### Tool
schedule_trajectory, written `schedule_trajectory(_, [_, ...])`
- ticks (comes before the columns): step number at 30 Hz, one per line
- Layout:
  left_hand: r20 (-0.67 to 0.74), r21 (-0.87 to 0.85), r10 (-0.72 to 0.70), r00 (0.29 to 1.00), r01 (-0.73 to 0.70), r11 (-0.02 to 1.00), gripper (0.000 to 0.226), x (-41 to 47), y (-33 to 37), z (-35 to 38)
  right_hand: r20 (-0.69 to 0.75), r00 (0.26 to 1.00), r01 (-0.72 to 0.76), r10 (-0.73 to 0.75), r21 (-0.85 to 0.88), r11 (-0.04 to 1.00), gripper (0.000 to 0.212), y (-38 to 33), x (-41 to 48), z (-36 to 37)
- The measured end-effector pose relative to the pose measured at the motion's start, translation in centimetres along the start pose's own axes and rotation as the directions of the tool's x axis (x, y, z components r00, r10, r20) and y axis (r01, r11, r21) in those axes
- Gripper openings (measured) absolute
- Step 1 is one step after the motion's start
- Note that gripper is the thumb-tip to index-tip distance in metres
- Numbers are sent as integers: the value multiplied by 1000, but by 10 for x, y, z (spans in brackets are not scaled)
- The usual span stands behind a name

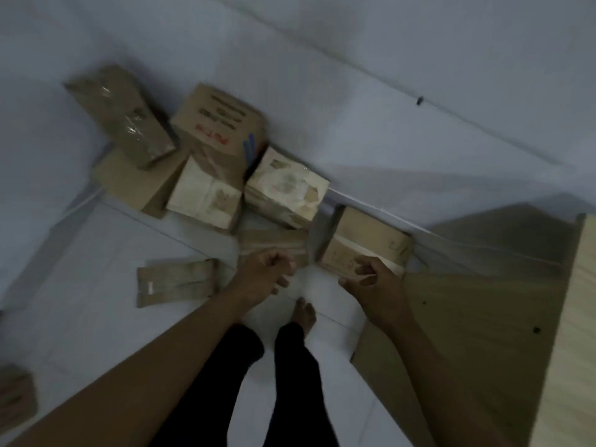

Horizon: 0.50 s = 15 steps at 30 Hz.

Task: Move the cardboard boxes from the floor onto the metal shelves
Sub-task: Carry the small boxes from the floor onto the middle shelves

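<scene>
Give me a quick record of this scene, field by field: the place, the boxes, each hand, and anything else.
place: white tiled floor beside a pale wall
boxes: several cardboard boxes piled by the wall, among them a red-printed box and a tape-wrapped box
flat packet: lies apart on the floor
left hand: fingers loosely curled, holds nothing
right hand: loosely curled, holds nothing, close to a small box
metal shelves: not in view
other: wooden board at the right; a bare foot
</scene>
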State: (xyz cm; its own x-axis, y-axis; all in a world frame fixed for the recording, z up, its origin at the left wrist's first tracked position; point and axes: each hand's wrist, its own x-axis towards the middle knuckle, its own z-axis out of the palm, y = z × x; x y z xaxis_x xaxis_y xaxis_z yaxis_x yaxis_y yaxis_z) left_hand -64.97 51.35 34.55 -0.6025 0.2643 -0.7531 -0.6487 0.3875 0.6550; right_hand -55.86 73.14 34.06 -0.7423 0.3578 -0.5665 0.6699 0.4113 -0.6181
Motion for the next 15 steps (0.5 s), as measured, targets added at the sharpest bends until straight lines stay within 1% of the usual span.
schedule_trajectory(2, [32, -25, -98, 995, 99, 995, 6, 51, -30, 31, -14, 998, -57, 57, 3, 998, 57, 44, 42, 3])
schedule_trajectory(6, [39, -91, -273, 961, 276, 957, 13, 149, -102, 80, -32, 990, -137, 138, 26, 990, 65, 134, 133, 24])
schedule_trajectory(8, [31, -167, -334, 942, 335, 927, 5, 189, -137, 105, -22, 985, -170, 170, -6, 985, 70, 178, 181, 33])
schedule_trajectory(10, [19, -289, -405, 914, 393, 873, 1, 226, -170, 133, -20, 977, -213, 212, -67, 975, 78, 219, 230, 38])
schedule_trajectory(12, [22, -370, -499, 867, 470, 801, 11, 260, -198, 158, -25, 967, -254, 253, -132, 958, 83, 254, 277, 38])
schedule_trajectory(13, [61, -379, -534, 843, 515, 769, 15, 275, -208, 169, -39, 959, -284, 282, -158, 946, 86, 269, 299, 36])
schedule_trajectory(15, [170, -358, -575, 801, 593, 721, 17, 303, -217, 188, -115, 926, -377, 360, -199, 905, 92, 292, 339, 30])
